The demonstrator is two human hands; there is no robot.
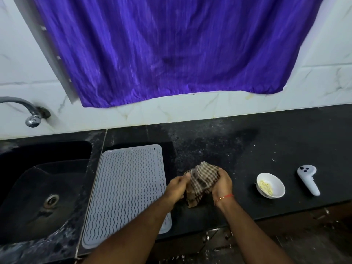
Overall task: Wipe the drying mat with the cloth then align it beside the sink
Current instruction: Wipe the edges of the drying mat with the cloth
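Cloth [203,180], checked, bunched between left hand [176,185] and right hand [222,184], both gripping it; mat [125,187] flat on counter [266,141] beside sink [38,187].

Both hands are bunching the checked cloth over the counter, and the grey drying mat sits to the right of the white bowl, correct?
Not quite. The head view shows the grey drying mat left of the white bowl, beside the sink. Both the left hand and right hand do hold the checked cloth over the counter.

Both bare forearms reaching forward over the counter's front edge, left hand [176,185] pinching, right hand [222,184] cupped opposite — fingers curled, a red thread at the right wrist
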